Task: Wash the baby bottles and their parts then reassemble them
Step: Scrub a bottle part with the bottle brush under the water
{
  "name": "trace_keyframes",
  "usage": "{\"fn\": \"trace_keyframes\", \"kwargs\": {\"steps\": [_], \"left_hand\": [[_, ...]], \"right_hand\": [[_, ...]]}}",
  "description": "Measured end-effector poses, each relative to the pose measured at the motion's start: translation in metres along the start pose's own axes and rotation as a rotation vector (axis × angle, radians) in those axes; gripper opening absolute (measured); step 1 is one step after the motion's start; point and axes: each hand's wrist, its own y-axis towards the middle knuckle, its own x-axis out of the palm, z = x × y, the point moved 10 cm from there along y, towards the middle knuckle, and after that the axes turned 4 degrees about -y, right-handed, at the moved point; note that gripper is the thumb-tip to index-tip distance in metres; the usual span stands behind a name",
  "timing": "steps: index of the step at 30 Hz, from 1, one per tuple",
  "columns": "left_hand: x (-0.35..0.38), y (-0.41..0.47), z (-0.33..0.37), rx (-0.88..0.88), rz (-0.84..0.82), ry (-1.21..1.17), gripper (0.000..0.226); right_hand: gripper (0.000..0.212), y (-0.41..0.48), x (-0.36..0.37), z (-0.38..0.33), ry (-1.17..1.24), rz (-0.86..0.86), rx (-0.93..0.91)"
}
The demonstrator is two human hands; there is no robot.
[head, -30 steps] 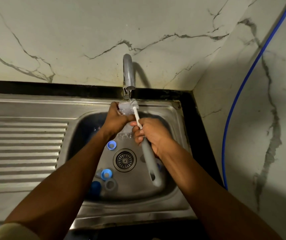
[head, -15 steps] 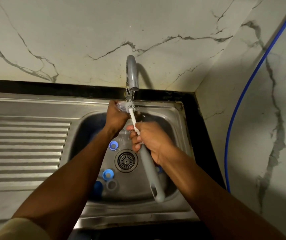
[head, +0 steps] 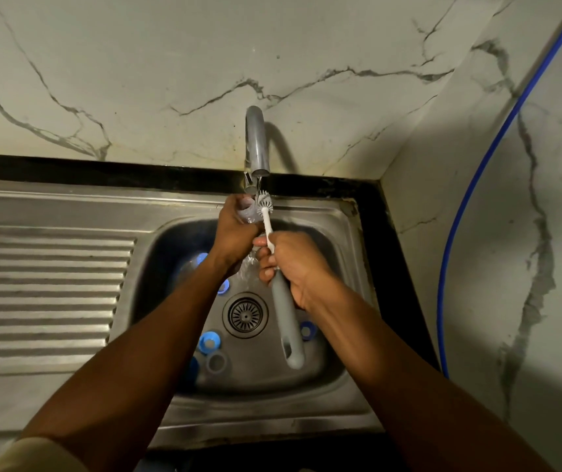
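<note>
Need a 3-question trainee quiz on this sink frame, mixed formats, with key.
1. True or false: the right hand grips the bottle.
2. The brush has its head: A) under the tap B) deep inside the bottle C) lying on the sink floor.
3. Fill in: loose blue rings lie around the ___.
Key: 1 false, the left hand holds it; 2 A; 3 drain.

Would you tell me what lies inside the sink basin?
Around the drain strainer lie a light blue ring, a grey ring and other blue parts. The forearms cover much of the sink basin, so more may be hidden.
</note>
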Motion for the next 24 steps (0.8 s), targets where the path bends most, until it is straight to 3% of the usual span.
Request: {"fn": "trace_keyframes", "kwargs": {"steps": [5, 11, 15, 20, 24], "left_hand": [[-0.012, 0.002, 0.004, -0.014, 0.075, -0.027, 0.063], [0.001, -0.001, 0.006, -0.004, 0.050, 0.059, 0.046], [-0.016, 0.004, 0.005, -0.020, 0.123, -0.037, 0.046], [0.006, -0.003, 0.008, 0.000, -0.031, -0.030, 0.046], [-0.011, 0.004, 0.007, -0.001, 0.050, -0.059, 0.046]], "right_hand": [[0.028, -0.012, 0.002, 0.010, -0.113, -0.024, -0.007], [0.020, 0.002, -0.003, -0.011, -0.043, 0.031, -0.033], [0.017, -0.016, 0.000, 0.003, -0.195, -0.023, -0.012], [0.018, -0.001, -0.004, -0.006, -0.084, 0.028, -0.023], [0.021, -0.014, 0.000, 0.003, -0.207, -0.004, -0.032]]}}
